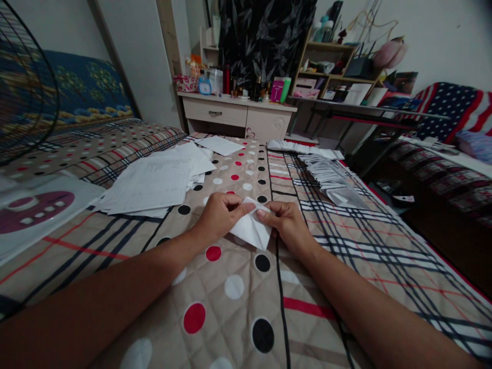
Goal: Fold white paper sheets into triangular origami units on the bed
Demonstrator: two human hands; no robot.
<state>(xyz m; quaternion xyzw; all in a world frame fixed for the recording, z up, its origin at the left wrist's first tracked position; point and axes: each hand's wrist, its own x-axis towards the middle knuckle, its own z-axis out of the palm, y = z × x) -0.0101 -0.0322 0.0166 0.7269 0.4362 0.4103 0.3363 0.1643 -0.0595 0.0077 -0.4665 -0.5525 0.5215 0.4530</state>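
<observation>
A small folded piece of white paper [253, 230] is held just above the bedspread, in the middle of the view. My left hand [223, 214] pinches its upper left edge between thumb and fingers. On the other side, my right hand [284, 221] grips the upper right edge, its thumb pressed on the paper close to the left thumb. The paper's lower corner points down toward me. To the left lies a pile of white paper sheets [149, 182] with printed lines. Off to the right is a row of folded white papers [323, 174], stacked closely together.
The patterned bedspread [230, 318] covers the bed. At left are a plastic bag [42, 210] with a purple print and a fan guard [54, 92]. Beyond the bed stand a white cabinet [215, 110] and a desk with shelves [326, 77]. The bed's right edge drops to the floor.
</observation>
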